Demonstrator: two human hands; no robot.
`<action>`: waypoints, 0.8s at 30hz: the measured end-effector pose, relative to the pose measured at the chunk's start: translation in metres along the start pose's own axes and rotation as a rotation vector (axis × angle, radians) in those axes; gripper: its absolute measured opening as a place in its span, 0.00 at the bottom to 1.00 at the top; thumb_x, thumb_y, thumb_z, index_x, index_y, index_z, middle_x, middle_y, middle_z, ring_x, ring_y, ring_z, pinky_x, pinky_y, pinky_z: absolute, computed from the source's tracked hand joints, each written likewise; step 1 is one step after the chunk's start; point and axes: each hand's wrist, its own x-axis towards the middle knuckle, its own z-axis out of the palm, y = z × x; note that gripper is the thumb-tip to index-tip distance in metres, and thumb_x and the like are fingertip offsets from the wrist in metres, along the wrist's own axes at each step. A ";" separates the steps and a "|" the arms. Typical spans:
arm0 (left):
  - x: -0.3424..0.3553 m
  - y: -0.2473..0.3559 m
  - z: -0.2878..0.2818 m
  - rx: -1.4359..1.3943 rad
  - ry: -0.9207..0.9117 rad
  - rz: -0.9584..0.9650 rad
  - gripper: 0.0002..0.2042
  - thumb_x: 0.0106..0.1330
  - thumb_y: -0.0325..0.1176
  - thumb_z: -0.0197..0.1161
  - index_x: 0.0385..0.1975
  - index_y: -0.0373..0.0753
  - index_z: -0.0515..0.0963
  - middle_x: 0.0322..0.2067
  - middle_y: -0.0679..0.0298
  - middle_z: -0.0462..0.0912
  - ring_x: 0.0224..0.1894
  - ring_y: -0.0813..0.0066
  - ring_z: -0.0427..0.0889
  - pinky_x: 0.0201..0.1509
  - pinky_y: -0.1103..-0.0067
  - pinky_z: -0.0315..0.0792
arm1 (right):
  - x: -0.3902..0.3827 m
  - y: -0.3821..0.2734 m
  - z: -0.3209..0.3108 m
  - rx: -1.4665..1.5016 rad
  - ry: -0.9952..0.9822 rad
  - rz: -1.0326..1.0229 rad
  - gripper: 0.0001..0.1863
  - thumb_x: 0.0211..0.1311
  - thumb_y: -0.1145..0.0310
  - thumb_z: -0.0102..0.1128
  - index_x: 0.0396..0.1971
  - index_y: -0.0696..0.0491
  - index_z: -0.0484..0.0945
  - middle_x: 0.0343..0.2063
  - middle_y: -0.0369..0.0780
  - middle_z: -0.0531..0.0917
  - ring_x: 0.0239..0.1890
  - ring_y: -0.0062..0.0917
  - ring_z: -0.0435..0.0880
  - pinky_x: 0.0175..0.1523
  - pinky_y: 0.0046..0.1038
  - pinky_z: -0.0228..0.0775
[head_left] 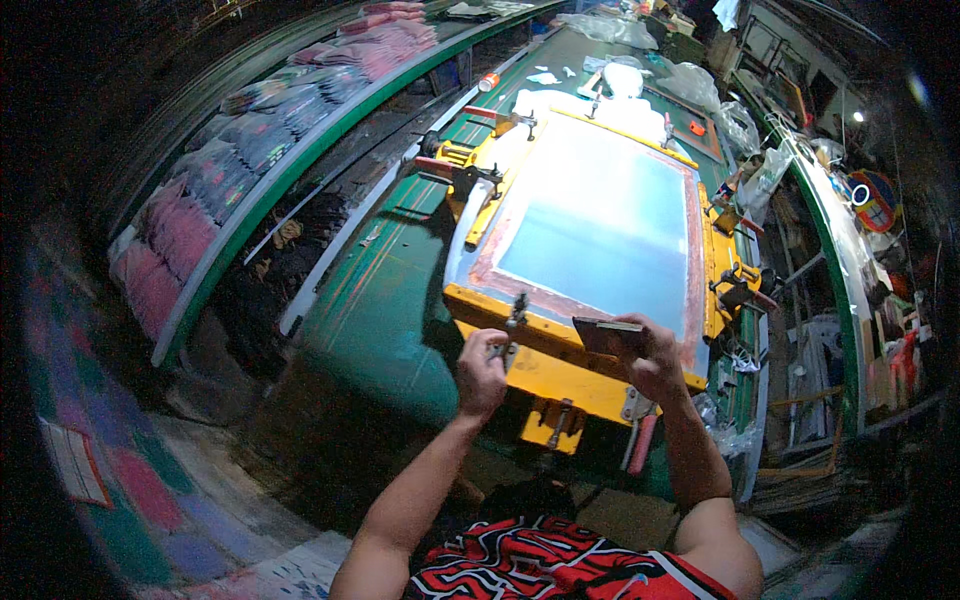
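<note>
In front of me a screen-printing frame (690, 230) with a blue-white mesh (590, 235) lies in a yellow metal holder (570, 383). My left hand (483, 374) is closed at the holder's near edge, its fingers round the lower part of a metal clamp screw (517, 310). In my right hand (655, 362) is a dark flat rectangular block (603, 335), held just over the frame's near right corner. The fingers wrap its right end, and its exact kind does not show. A red-handled lever (642, 443) hangs below that hand.
Green printing table (380, 320) runs away from me under the frame. Yellow side clamps (735, 280) with black knobs stick out. On the left, a long rack (270, 150) carries pink and grey printed pieces. Plastic bags (690, 85) and a red can (489, 82) lie farther back.
</note>
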 end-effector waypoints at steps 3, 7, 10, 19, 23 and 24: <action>-0.004 0.004 0.000 -0.404 0.035 -0.216 0.13 0.59 0.15 0.53 0.43 0.31 0.77 0.43 0.55 0.81 0.48 0.62 0.83 0.57 0.69 0.76 | 0.002 -0.011 0.047 0.142 -0.027 0.012 0.17 0.59 0.76 0.62 0.49 0.62 0.79 0.38 0.39 0.87 0.41 0.19 0.83 0.47 0.23 0.77; -0.013 -0.003 -0.013 -0.758 0.078 -0.600 0.10 0.61 0.18 0.56 0.42 0.31 0.77 0.39 0.60 0.81 0.44 0.70 0.81 0.52 0.73 0.77 | 0.008 -0.016 0.087 0.093 -0.036 0.066 0.20 0.55 0.74 0.57 0.49 0.63 0.78 0.37 0.40 0.87 0.38 0.20 0.85 0.43 0.24 0.79; -0.030 -0.023 -0.048 -0.497 0.020 -0.490 0.07 0.63 0.20 0.59 0.40 0.33 0.78 0.37 0.62 0.82 0.42 0.73 0.81 0.52 0.75 0.75 | 0.012 -0.019 0.106 0.059 -0.034 0.076 0.14 0.70 0.69 0.66 0.50 0.61 0.79 0.36 0.38 0.86 0.36 0.20 0.84 0.38 0.25 0.81; -0.020 -0.104 -0.206 -0.447 0.134 -0.649 0.05 0.64 0.20 0.59 0.37 0.34 0.80 0.36 0.63 0.83 0.42 0.74 0.81 0.53 0.76 0.74 | 0.027 -0.059 0.208 0.193 0.050 0.217 0.17 0.72 0.65 0.66 0.53 0.59 0.76 0.41 0.38 0.84 0.41 0.21 0.84 0.44 0.27 0.81; 0.014 -0.120 -0.261 -0.464 0.170 -0.623 0.04 0.65 0.20 0.59 0.36 0.34 0.79 0.36 0.63 0.82 0.41 0.74 0.80 0.52 0.77 0.74 | 0.037 -0.085 0.265 0.591 0.139 0.412 0.22 0.73 0.67 0.63 0.60 0.55 0.67 0.40 0.39 0.82 0.39 0.24 0.85 0.37 0.29 0.84; 0.022 -0.124 -0.271 -0.440 0.156 -0.592 0.04 0.65 0.20 0.58 0.37 0.33 0.78 0.36 0.63 0.82 0.40 0.74 0.80 0.53 0.76 0.73 | 0.044 -0.087 0.281 0.681 0.184 0.365 0.23 0.73 0.67 0.62 0.62 0.54 0.65 0.40 0.39 0.82 0.38 0.24 0.86 0.36 0.29 0.84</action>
